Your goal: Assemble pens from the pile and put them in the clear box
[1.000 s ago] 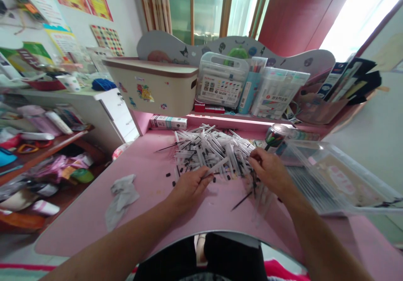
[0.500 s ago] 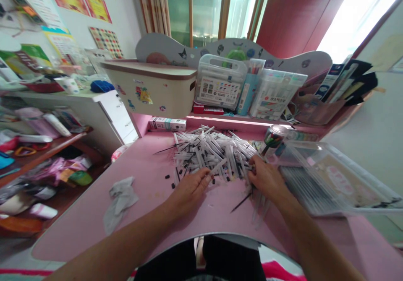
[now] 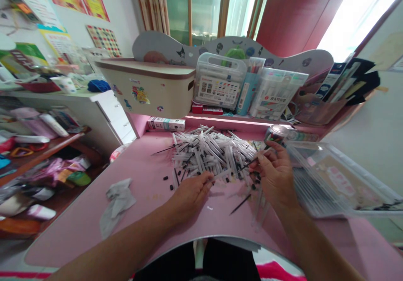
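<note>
A heap of clear pen barrels with black parts (image 3: pixel 210 152) lies in the middle of the pink desk (image 3: pixel 147 214). My left hand (image 3: pixel 190 193) rests at the heap's near edge, fingers closed on one clear pen barrel (image 3: pixel 220 174). My right hand (image 3: pixel 277 176) is lifted at the heap's right side, pinching a thin black refill (image 3: pixel 252 162) that points left over the heap. Another black refill (image 3: pixel 241 204) lies on the desk between my hands. Small black caps (image 3: pixel 171 186) are scattered to the left of the heap.
A crumpled grey cloth (image 3: pixel 118 199) lies at the left of the desk. A clear plastic box (image 3: pixel 333 180) stands to the right, with a round tin (image 3: pixel 275 134) beside it. Marker cases (image 3: pixel 218 84) and a cream bin (image 3: pixel 151 88) fill the back shelf.
My right hand has risen from the heap's edge with a black refill pinched in its fingers. My left hand has stayed at the heap with the barrel.
</note>
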The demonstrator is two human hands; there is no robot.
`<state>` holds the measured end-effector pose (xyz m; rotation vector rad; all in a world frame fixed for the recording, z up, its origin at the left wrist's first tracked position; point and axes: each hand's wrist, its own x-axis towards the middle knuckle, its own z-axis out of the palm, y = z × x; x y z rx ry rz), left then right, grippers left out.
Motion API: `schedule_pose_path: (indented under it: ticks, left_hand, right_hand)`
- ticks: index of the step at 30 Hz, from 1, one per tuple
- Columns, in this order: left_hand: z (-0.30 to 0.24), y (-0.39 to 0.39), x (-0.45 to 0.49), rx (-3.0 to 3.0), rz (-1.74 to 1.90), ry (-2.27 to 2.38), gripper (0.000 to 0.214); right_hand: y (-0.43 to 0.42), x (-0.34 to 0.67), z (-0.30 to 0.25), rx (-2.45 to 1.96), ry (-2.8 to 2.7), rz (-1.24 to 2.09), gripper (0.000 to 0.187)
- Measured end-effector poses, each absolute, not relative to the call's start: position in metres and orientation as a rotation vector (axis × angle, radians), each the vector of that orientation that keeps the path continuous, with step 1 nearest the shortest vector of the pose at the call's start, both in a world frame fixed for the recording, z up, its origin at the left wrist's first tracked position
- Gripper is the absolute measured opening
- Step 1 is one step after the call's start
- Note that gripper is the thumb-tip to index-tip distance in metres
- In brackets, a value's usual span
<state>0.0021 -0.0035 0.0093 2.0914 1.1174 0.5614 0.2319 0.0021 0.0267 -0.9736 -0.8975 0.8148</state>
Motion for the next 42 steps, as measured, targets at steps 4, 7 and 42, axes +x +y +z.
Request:
schedule_pose_path:
  ticks: [4, 7, 42]
  left_hand:
    - [0.01, -0.003, 0.002, 2.086, 0.548, 1.136, 0.025]
    - [0.009, -0.003, 0.002, 2.081, 0.533, 1.149, 0.026]
    - [0.0, 0.006, 0.0, 1.902, 1.031, 1.17, 0.019]
  right_hand:
    - [0.0, 0.231, 0.023, -0.986, -0.937, 0.689, 0.046]
    - [0.0, 0.231, 0.022, -0.976, -0.938, 0.66, 0.044]
    - [-0.002, 0.184, -0.026, -1.327, -2.463, -0.139, 0.015]
